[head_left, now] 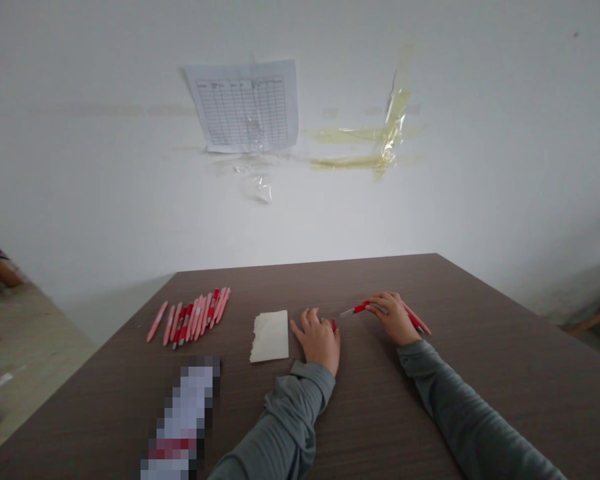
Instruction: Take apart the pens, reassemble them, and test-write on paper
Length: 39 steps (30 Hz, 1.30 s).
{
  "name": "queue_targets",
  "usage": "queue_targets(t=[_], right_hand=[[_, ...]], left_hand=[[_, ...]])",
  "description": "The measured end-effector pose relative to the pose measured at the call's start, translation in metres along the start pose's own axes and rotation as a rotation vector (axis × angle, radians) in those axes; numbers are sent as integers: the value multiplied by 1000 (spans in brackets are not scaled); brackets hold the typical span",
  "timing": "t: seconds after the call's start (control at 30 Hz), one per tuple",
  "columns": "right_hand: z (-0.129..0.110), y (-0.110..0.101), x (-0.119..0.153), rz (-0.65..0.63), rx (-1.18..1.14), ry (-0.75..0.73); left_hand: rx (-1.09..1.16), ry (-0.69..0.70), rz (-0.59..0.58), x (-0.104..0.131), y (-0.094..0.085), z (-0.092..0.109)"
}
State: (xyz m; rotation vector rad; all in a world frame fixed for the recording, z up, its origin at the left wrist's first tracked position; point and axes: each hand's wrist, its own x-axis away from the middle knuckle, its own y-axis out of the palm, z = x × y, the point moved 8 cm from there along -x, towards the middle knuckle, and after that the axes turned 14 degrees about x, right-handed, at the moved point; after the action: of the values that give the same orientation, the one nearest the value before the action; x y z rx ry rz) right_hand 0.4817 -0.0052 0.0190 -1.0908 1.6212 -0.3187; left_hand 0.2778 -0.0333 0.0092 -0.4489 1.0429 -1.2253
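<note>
White wall [300,230]; printed grid sheet [230,110] taped up, yellowed tape strips [350,163] to its right. Dark wood-grain table [480,360] below. Pale floor [40,337] at left. Light soft.

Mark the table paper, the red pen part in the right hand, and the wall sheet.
Table paper [271,337]: head view, face centre.
Red pen part [361,307]: head view, red section.
Wall sheet [241,108]: head view, printed grid.

A printed grid sheet [230,110] is hanging on the white wall [300,233], with crinkled clear tape [265,191] sticking below it. Yellowed tape strips [347,163] are clinging farther right. Below, the brown tabletop [395,413] is carrying a long pixelated object [185,407] at near left, while pale floor [30,340] is showing beyond its left side
</note>
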Motion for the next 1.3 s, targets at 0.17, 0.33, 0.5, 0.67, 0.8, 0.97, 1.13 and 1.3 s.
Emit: queue_targets(t=[0.17,0.33,0.5,0.67,0.8,0.97,1.13,1.3], right_hand=[[1,0,0,-1,3,0],[1,0,0,-5,40,-5],[-6,-1,1,-24,44,-25],[-15,-1,0,-52,36,-52],[-18,-1,0,-70,20,-56],[-19,0,0,-86,-1,-50],[-19,-1,0,-83,-22,-41],[-21,-1,-1,-93,-43,-33]], left_hand=[[-5,6,14,0,-1,1],[9,0,21,0,-3,1],[104,9,50,0,-7,0],[196,1,29,-3,-4,-2],[201,-12,5,-3,-3,-2],[201,-7,-31,-3,-2,1],[194,9,-73,-2,4,2],[201,35,-60,-1,7,2]])
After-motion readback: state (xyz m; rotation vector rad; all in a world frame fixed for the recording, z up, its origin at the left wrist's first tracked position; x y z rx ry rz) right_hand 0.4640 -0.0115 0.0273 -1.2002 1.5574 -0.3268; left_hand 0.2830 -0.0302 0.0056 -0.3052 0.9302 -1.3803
